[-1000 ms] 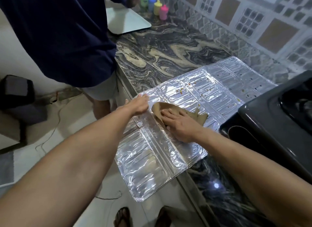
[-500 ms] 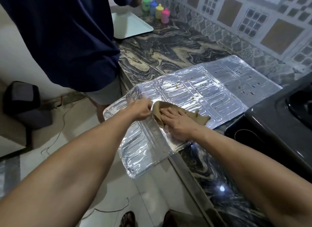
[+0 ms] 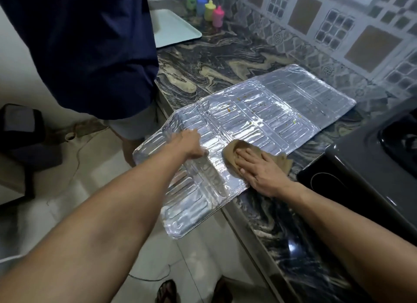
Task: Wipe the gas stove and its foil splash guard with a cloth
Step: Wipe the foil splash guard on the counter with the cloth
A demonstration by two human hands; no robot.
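Note:
The foil splash guard [image 3: 266,113] lies unfolded flat on the marble counter, its near panel hanging past the counter edge over the floor. Small food specks dot its middle and far panels. My left hand [image 3: 191,144] grips the foil at the fold over the counter edge. My right hand [image 3: 259,169] lies flat, fingers spread, pressing a brown cloth [image 3: 232,151] onto the foil near its front corner. The black gas stove [image 3: 370,167] stands at the right, partly cut off by the frame.
Another person in a dark blue shirt [image 3: 90,43] stands at the counter's left edge, close to the foil. A pale tray [image 3: 173,27] and several coloured bottles [image 3: 205,6] sit at the far end. The tiled wall [image 3: 338,32] runs behind the counter [image 3: 225,61].
The foil has swung and slid so its near panel sticks out farther left over the floor. My right hand with the cloth has shifted toward the foil's front corner.

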